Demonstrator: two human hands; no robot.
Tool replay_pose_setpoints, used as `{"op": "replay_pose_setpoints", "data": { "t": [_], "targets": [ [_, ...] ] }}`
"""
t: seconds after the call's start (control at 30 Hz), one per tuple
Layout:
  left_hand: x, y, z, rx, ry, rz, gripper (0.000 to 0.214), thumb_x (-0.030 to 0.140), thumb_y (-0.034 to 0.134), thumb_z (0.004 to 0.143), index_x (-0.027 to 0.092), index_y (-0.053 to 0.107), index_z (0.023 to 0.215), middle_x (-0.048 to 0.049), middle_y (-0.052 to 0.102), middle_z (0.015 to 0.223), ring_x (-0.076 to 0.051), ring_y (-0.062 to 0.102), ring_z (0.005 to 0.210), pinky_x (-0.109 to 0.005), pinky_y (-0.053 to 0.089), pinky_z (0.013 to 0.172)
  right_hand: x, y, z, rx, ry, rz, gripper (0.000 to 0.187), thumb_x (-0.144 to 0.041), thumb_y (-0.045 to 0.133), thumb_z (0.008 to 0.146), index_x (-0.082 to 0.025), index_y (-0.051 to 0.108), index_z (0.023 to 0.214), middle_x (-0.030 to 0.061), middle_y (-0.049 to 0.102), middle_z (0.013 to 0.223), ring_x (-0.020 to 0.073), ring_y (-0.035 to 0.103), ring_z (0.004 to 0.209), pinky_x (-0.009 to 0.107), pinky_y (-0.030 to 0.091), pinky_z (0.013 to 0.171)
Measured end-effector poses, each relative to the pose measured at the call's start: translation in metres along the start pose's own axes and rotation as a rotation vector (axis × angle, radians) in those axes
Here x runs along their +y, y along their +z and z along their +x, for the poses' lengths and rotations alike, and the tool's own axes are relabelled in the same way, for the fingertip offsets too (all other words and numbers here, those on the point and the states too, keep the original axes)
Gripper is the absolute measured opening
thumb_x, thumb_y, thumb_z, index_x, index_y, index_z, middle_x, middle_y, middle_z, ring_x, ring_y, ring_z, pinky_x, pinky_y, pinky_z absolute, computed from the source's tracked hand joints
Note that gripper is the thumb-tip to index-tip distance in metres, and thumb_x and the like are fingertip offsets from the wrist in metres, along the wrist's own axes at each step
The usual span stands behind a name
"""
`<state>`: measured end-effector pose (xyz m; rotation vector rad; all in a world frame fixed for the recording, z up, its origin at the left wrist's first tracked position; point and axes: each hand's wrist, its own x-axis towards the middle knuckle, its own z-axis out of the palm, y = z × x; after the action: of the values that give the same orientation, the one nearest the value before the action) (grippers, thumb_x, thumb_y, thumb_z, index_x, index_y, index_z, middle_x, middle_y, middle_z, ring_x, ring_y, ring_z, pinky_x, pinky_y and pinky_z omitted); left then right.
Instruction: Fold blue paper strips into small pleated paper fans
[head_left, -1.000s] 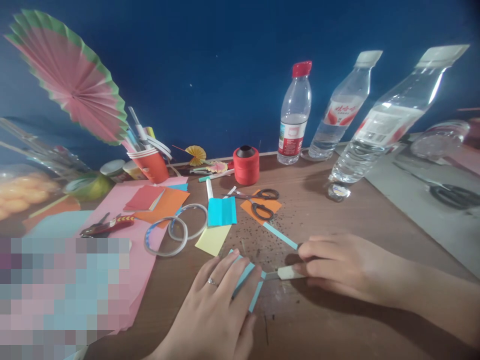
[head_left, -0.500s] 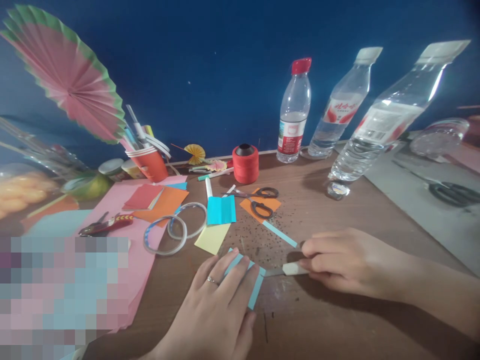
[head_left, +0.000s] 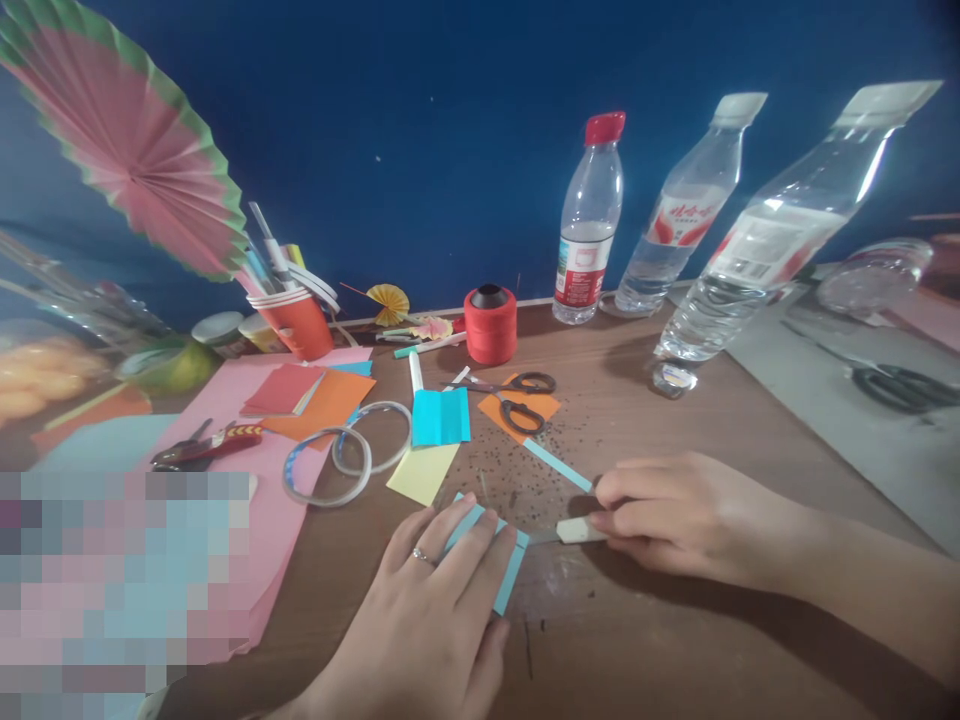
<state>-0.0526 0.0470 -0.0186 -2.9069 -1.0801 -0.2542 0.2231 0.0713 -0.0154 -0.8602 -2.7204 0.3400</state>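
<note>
My left hand (head_left: 446, 610) lies flat on a folded piece of light blue paper (head_left: 511, 575), fingers slightly spread, a ring on one of them. The paper shows a crease near its right side, and much of it is covered by the fingers. To the right, my right hand (head_left: 667, 510) is closed around the white handle of a knife (head_left: 579, 531). Its thin blade points left and reaches the paper's right edge; whether the tip is inside the fold I cannot tell. A narrow blue paper strip (head_left: 559, 466) ends at my right fingertips.
Black-handled scissors (head_left: 529, 400) lie on orange paper behind, near scattered dark specks. A red thread spool (head_left: 491, 325), bright blue paper (head_left: 440, 417) and tape rolls (head_left: 328, 468) stand or lie further left. Several bottles (head_left: 585, 225) line the back right; a red cup (head_left: 295, 322) holds pens.
The knife in my right hand has shifted slightly to the left, toward the paper. My left hand stays pressed on the paper. The view has moved a little.
</note>
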Motion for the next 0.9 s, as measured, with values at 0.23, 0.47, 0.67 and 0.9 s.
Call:
{"op": "replay_pose_setpoints", "data": {
  "t": [0.23,0.47,0.67,0.9],
  "targets": [
    [0.0,-0.001,0.003,-0.004,0.041,0.007,0.042,0.033,0.044,0.078,0.025,0.047,0.119,0.0001,0.053,0.12,-0.022,0.041,0.114,-0.038,0.035,0.092,0.003,-0.002,-0.001,0.0,-0.025,0.009,0.015,-0.019,0.044,0.085,-0.018,0.059,0.08,0.0013,0.054,0.076,0.0099,0.047,0.066,0.023,0.034,0.06],
    [0.003,-0.009,0.009,-0.108,0.101,0.041,0.046,0.043,0.042,0.08,0.031,0.041,0.124,0.0035,0.052,0.12,-0.022,0.042,0.113,-0.039,0.034,0.092,0.007,-0.004,-0.004,-0.018,-0.049,0.039,0.015,-0.016,0.044,0.083,-0.019,0.058,0.081,0.0004,0.054,0.074,0.0094,0.047,0.066,0.022,0.033,0.059],
    [0.002,-0.009,0.007,-0.125,0.106,0.036,0.046,0.044,0.044,0.079,0.035,0.04,0.124,0.0004,0.053,0.117,-0.024,0.042,0.112,-0.043,0.034,0.092,0.006,0.0,-0.005,0.025,-0.042,-0.005,0.016,-0.016,0.044,0.083,-0.018,0.055,0.072,-0.001,0.051,0.071,0.0089,0.045,0.062,0.022,0.031,0.056],
    [0.002,-0.007,0.007,-0.087,0.11,0.028,0.047,0.042,0.047,0.077,0.035,0.041,0.123,-0.0012,0.051,0.117,-0.025,0.041,0.112,-0.044,0.032,0.092,0.007,0.0,-0.005,0.014,-0.042,0.034,0.014,-0.014,0.045,0.082,-0.019,0.054,0.073,-0.0012,0.05,0.071,0.0087,0.045,0.063,0.022,0.031,0.056]
  ]
}}
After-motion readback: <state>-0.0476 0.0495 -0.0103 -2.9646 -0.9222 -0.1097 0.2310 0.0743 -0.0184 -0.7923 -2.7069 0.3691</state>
